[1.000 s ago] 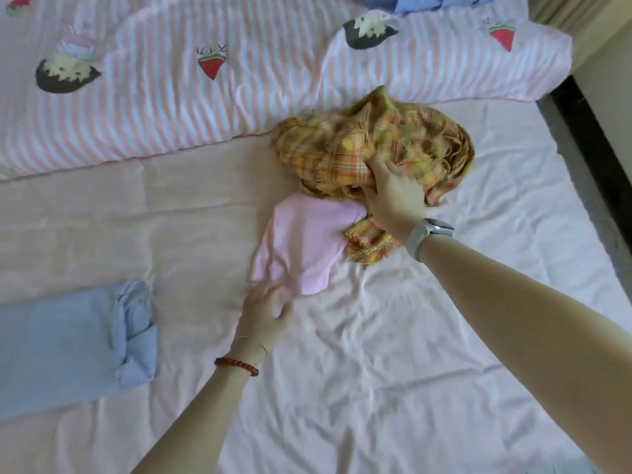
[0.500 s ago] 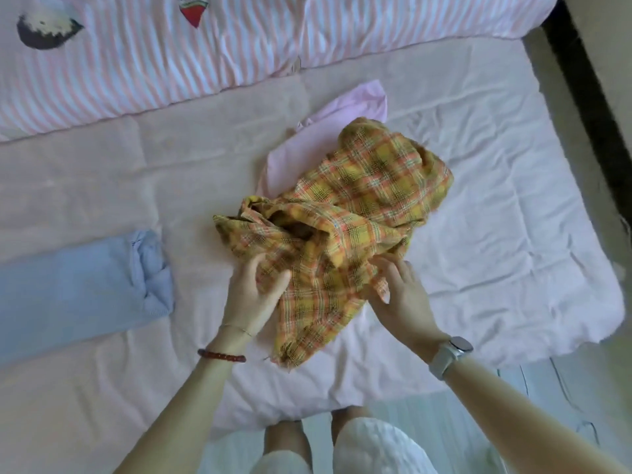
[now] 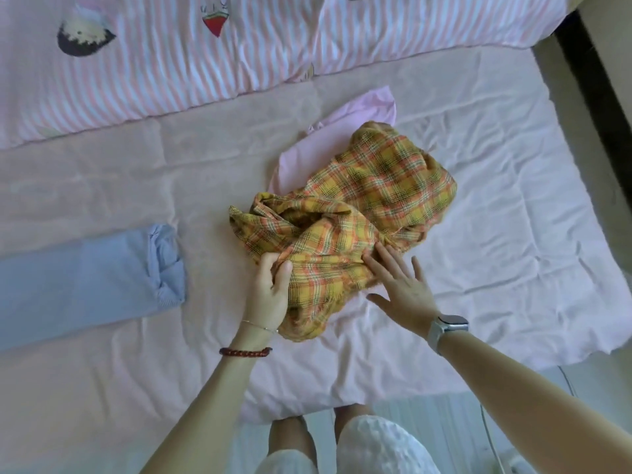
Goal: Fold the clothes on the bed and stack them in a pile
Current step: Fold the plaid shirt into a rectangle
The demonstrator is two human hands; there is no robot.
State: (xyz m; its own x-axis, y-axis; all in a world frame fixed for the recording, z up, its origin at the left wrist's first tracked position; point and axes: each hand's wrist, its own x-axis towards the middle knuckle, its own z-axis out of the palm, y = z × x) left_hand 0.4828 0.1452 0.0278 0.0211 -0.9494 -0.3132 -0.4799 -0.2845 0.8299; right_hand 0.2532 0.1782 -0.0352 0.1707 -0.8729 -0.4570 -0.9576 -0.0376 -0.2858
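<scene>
A crumpled yellow and orange plaid garment (image 3: 362,200) lies in a heap in the middle of the bed. My left hand (image 3: 268,289) grips a bunch of its cloth at the near left edge. My right hand (image 3: 400,285) lies flat with fingers spread, its fingertips on the plaid's near right edge. A pale pink garment (image 3: 345,128) lies under and behind the plaid, partly covered by it. At the left edge of the bed rests a folded light blue garment (image 3: 85,282).
A pink and white striped duvet (image 3: 239,49) with strawberry prints lies across the far side of the bed. The pink sheet (image 3: 496,251) is wrinkled around the clothes. The bed's near edge is by my knees (image 3: 342,436), and a dark floor strip (image 3: 602,97) runs along the right.
The plaid garment was pulled from the far side towards me, on top of the pink one. My right hand has let go and now lies flat on it, while my left hand took hold.
</scene>
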